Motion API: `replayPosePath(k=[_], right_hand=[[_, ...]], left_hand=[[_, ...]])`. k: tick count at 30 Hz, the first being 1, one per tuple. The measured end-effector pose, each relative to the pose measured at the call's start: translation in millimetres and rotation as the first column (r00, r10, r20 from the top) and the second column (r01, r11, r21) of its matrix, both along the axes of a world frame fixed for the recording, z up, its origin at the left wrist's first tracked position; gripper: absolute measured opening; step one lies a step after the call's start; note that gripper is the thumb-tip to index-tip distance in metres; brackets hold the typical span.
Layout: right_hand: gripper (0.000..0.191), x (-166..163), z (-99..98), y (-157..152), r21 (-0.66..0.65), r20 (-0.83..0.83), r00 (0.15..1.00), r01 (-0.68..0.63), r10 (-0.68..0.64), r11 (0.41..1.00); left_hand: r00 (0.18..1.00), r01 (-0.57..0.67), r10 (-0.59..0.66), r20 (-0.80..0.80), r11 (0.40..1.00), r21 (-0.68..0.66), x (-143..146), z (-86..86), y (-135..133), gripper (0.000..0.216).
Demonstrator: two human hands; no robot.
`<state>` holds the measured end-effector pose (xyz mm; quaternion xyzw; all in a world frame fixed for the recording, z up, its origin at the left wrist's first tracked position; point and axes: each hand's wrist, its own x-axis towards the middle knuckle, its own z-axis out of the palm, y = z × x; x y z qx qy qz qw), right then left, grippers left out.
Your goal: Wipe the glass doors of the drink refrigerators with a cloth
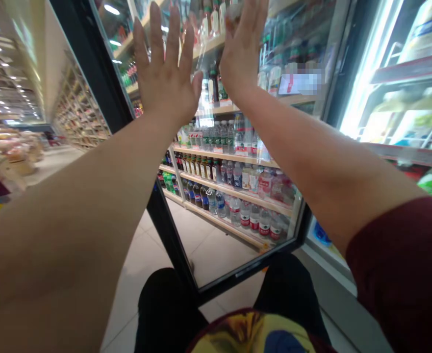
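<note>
My left hand point(167, 78) is raised at the upper middle, with its fingers spread and straight. It is in front of the glass door point(204, 267), close to the pane; I cannot tell whether the palm touches it. My right hand point(243, 56) is up beside it, fingers stretched upward, with the fingertips cut off by the top edge. Neither hand shows anything held. The door has a black frame point(238, 277) and stands swung out from the refrigerator on the right. Its lower corner is between my knees.
Through the glass, shelves point(223, 186) of bottled drinks are visible. At right, the lit refrigerator point(414, 68) holds large bottles on racks. A bright label or screen point(292, 84) shows at the pane's right. Store shelving point(78, 98) and pale tiled floor point(131, 269) lie to the left.
</note>
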<state>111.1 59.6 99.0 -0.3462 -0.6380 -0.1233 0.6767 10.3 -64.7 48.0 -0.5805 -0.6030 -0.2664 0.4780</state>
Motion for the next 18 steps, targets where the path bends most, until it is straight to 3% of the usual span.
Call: replayPosePath(k=[6,9,12,18], right_hand=[[0.042,10,6.1,-16,0.063,0.16,0.979,-0.135,0.123,0.989],[0.036,13,0.8,-6,0.187,0.237,0.963,-0.179,0.132,0.966],[0.044,15,1.2,15,0.209,0.346,0.934,-0.171,0.091,0.963],[0.069,26,23.8,47,-0.082,-0.003,0.999,-0.053,0.053,0.995]], left_hand=[[0.999,0.027,-0.027,0.033,0.999,-0.016,2,-1.5,-2,0.07],[0.999,0.023,-0.023,0.023,1.0,-0.014,3,-1.9,-4,0.072],[0.999,-0.008,0.009,0.034,1.0,-0.029,6,-1.6,-4,0.072],[0.999,-0.026,0.027,0.034,0.999,-0.021,9,-1.5,-6,0.069]])
